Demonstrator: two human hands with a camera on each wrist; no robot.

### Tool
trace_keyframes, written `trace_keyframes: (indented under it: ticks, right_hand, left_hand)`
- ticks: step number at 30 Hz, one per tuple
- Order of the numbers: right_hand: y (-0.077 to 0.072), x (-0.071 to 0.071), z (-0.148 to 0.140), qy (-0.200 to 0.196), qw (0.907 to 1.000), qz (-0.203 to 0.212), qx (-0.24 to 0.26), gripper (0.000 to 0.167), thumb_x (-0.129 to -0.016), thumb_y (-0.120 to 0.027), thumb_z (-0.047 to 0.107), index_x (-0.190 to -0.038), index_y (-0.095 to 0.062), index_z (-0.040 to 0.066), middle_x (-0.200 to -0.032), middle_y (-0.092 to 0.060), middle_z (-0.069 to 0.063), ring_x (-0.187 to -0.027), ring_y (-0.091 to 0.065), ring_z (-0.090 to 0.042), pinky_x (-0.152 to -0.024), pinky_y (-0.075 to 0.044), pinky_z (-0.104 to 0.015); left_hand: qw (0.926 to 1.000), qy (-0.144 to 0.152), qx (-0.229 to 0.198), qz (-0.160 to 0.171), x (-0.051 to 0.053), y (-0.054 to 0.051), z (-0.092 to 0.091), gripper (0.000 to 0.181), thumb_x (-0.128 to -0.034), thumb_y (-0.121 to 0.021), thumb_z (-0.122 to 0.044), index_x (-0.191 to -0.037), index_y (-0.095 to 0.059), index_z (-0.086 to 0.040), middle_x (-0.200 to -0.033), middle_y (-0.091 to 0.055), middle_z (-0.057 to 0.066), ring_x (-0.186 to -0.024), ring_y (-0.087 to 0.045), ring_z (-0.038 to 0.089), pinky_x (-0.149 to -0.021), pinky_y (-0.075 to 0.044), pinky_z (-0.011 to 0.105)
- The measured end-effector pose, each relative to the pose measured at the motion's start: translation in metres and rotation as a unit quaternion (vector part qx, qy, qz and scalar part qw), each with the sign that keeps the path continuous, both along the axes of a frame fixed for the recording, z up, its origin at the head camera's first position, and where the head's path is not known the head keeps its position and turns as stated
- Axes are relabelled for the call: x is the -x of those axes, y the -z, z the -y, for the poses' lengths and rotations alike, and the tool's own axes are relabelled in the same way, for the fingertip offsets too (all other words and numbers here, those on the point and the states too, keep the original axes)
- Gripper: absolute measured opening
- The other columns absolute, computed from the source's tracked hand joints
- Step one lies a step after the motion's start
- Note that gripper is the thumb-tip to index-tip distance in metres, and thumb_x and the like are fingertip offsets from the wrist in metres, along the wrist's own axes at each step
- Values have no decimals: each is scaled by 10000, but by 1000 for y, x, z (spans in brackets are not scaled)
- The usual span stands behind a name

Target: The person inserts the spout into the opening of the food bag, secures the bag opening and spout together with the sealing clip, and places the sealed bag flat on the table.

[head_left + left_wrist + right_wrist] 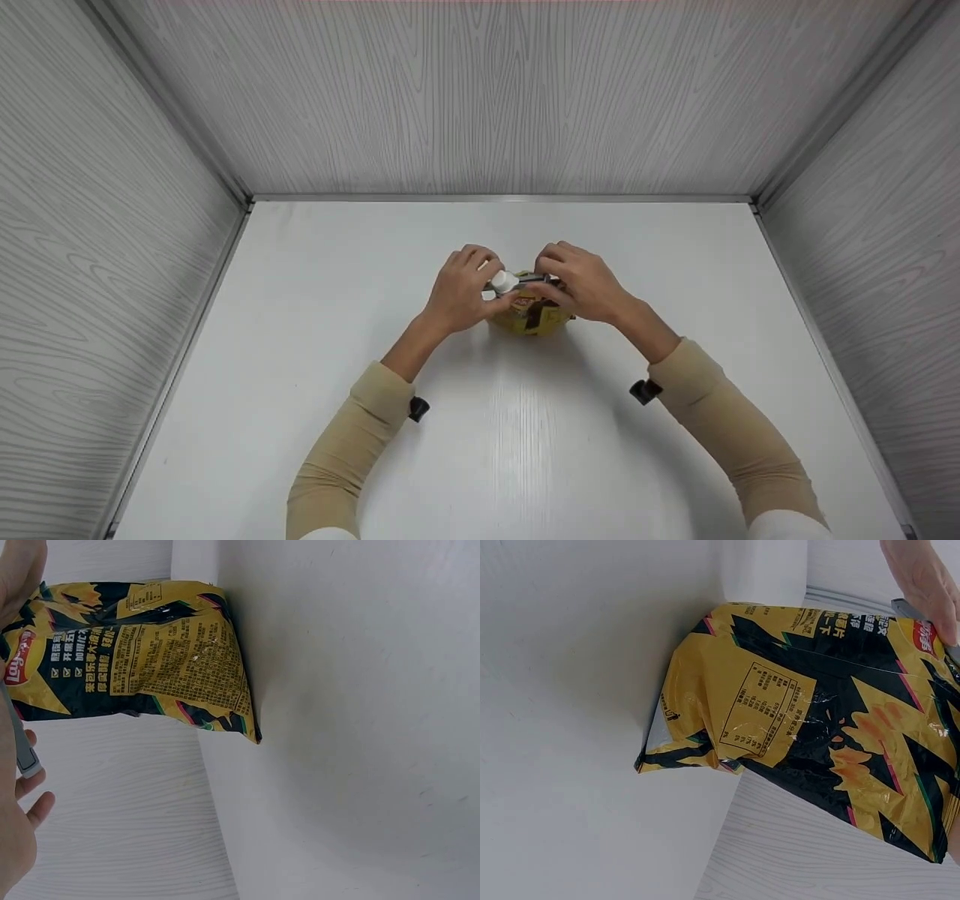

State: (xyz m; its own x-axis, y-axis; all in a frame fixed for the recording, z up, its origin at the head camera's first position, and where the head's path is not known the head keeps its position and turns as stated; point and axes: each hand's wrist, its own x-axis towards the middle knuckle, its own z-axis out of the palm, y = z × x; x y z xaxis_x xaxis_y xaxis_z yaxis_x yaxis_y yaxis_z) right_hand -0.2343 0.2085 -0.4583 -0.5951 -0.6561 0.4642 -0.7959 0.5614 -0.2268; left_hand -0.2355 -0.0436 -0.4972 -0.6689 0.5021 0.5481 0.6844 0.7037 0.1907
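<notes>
A yellow-and-black Lay's chip bag [534, 315] stands upright on the white table between the two hands. A grey bag clip [534, 278] with a white cap [504, 281] lies across its top edge. Curled round the capped end of the clip is the left hand [466, 291], thumb on the near side. At the other end the right hand [585, 281] pinches the clip and bag top, thumb in front and fingers behind. The grey clip [27, 754] juts past the bag [150, 652] in the left wrist view. The right wrist view shows the bag's [810, 712] creased base.
The white table [480, 450] stretches out around the bag. Grey wood-grain panels [480, 97] enclose it at the back and on both sides. A small black camera [645, 391] sits at the right sleeve's cuff, and another black camera [418, 409] at the left.
</notes>
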Motion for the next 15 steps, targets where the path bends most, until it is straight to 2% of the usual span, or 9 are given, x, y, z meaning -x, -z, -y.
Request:
trace_keyframes:
  ticks: [15]
  right_hand:
    - [2, 1, 2, -46, 10000, -62, 20, 236, -1006, -709, 338, -986, -669, 106, -1062, -689, -81, -954, -646, -267, -826, -572, -459]
  left_hand:
    - [9999, -3, -65, 135, 0, 0, 0, 387, -947, -748, -468, -1091, -696, -113, -1146, -704, 80, -1150, -633, 266, -953, -555, 447]
